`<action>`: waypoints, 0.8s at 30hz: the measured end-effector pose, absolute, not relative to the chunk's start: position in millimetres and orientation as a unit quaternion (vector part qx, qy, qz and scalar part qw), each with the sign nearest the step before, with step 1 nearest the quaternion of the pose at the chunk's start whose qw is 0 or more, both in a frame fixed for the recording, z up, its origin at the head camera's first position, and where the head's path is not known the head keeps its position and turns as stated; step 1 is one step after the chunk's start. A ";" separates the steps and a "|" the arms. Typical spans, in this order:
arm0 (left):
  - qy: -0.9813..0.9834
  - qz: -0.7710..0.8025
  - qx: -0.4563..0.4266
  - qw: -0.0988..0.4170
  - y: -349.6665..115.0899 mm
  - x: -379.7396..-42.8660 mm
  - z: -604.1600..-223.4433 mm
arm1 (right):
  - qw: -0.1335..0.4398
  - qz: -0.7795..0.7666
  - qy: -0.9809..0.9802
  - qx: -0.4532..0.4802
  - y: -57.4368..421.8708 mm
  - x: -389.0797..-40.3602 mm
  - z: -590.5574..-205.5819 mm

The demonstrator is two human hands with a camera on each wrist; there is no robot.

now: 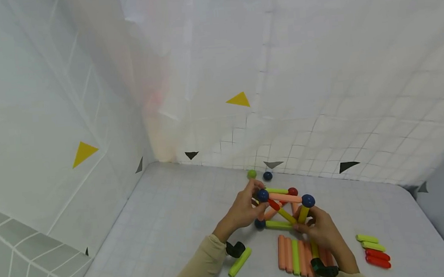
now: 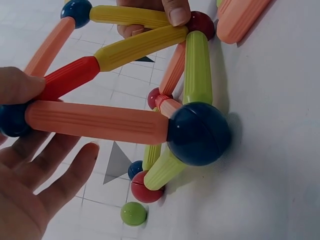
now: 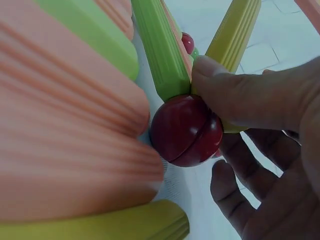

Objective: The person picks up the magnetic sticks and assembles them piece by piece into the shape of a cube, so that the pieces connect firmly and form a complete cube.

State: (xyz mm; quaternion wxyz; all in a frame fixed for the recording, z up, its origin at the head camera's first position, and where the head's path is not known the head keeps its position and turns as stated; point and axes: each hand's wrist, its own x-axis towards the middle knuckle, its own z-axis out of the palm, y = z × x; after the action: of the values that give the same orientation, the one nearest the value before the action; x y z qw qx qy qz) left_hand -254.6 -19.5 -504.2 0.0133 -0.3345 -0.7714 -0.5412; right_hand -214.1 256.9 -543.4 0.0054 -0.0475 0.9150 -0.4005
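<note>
A frame of ribbed toy rods and balls stands on the table between the hands. My left hand (image 1: 244, 208) pinches a blue ball (image 1: 263, 195) at its upper left corner, the thumb by a red rod (image 2: 72, 78). My right hand (image 1: 323, 231) pinches a yellow rod (image 3: 234, 35) right by a dark red ball (image 3: 185, 131) low on the near side. A salmon rod (image 1: 284, 197) spans the top to another blue ball (image 1: 308, 201). From the dark red ball, a lime rod (image 2: 198, 70) runs to a blue ball (image 2: 199, 134) at the table.
A row of salmon rods (image 1: 282, 253) with a lime rod (image 1: 296, 258) lies before the frame, partly under my right wrist. Lime and red rods (image 1: 378, 258) lie at right, a lone lime rod (image 1: 239, 262) by my left forearm. Green (image 1: 251, 174) and blue (image 1: 267, 176) balls sit near the back wall.
</note>
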 end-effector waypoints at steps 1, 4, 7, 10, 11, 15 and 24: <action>-0.774 -0.536 -0.336 0.015 -19.4 -254.2 -504.2 | 0.006 -0.394 0.918 -0.048 257.0 -213.8 -543.4; -0.785 -0.515 -0.343 0.020 -19.3 -253.6 -504.6 | 0.000 -0.377 0.925 -0.046 256.3 -213.1 -543.0; -0.796 -0.494 -0.349 0.030 -18.8 -253.3 -504.8 | -0.008 -0.363 0.930 -0.055 255.5 -212.5 -542.5; -0.801 -0.479 -0.356 0.044 -18.1 -253.5 -504.9 | -0.017 -0.358 0.931 -0.067 254.4 -211.4 -540.9; -0.802 -0.476 -0.357 0.047 -17.8 -253.2 -504.6 | -0.019 -0.355 0.932 -0.068 254.1 -211.3 -540.5; -0.804 -0.471 -0.359 0.052 -17.9 -252.6 -503.1 | -0.024 -0.360 0.930 -0.072 253.4 -210.6 -538.4; -0.814 -0.477 -0.330 0.020 -23.0 -255.2 -505.8 | -0.004 -0.348 0.936 -0.056 253.6 -210.4 -540.8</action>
State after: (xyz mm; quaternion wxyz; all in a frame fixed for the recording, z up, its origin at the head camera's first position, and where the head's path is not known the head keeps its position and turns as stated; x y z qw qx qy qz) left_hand -255.2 -23.0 -505.8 0.0205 -0.3298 -0.8144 -0.4770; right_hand -210.4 253.6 -540.8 -0.0038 -0.0556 0.9359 -0.3479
